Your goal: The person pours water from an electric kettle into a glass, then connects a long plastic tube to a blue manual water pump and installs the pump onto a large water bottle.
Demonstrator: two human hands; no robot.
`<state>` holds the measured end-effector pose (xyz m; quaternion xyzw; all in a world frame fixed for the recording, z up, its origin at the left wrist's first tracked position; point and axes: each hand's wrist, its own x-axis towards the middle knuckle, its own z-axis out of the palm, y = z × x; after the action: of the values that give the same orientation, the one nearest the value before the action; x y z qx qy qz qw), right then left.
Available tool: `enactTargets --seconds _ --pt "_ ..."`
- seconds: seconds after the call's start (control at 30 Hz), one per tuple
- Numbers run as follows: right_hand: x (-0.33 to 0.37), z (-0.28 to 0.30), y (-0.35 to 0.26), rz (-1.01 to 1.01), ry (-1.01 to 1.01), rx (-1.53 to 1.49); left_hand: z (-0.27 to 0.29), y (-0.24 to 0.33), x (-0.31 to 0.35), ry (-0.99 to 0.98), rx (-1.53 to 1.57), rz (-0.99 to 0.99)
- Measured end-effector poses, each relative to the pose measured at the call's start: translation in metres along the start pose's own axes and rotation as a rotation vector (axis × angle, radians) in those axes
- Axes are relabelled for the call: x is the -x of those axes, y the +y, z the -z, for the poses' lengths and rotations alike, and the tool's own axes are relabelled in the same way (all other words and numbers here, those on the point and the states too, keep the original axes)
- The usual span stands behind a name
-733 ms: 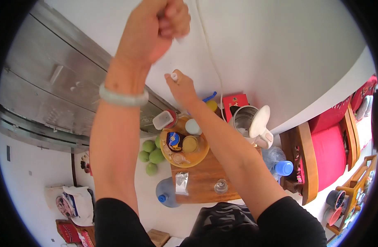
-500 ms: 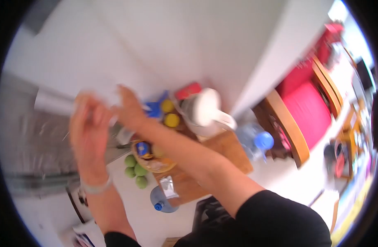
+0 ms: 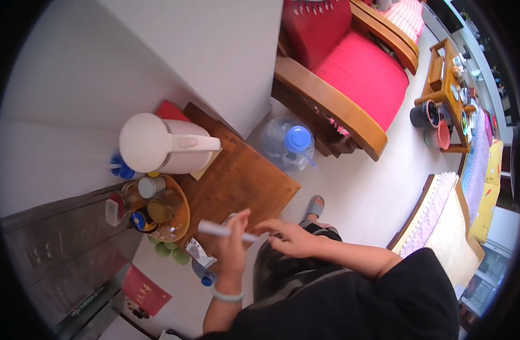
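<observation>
By the bench [image 3: 245, 178], the left hand [image 3: 232, 252] holds a slim white stick [image 3: 212, 228]; a kettle [image 3: 149, 144] stands on the bench.

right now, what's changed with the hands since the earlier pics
The left hand and right hand have come down from near the wall; the view has swung right. A blurred white tube now shows across the left hand; its grip is unclear. The kettle, yellow tray and foil packet stayed put.

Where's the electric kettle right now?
In the head view, the electric kettle is left of centre, on the wooden table, between the red box and the round yellow tray of jars.
</observation>
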<state>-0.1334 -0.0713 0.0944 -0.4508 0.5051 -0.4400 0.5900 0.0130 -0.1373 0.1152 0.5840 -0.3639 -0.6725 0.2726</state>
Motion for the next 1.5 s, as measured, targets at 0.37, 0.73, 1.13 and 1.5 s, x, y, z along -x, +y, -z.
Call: enactTargets --seconds 0.37,0.73,1.13,1.5 --pt "0.085 0.09 0.078 -0.382 0.604 -0.386 -0.126 -0.099 -0.096 -0.588 -0.306 -0.066" --pt "0.164 0.106 0.12 -0.514 0.901 -0.513 -0.157 -0.157 -0.244 -0.306 -0.634 -0.365" --pt "0.142 0.116 0.168 -0.55 0.855 -0.334 -0.158 -0.141 -0.238 -0.392 -0.417 -0.285" --pt "-0.027 0.201 0.218 -0.351 0.703 -0.235 -0.165 -0.154 -0.232 -0.282 -0.356 -0.376"
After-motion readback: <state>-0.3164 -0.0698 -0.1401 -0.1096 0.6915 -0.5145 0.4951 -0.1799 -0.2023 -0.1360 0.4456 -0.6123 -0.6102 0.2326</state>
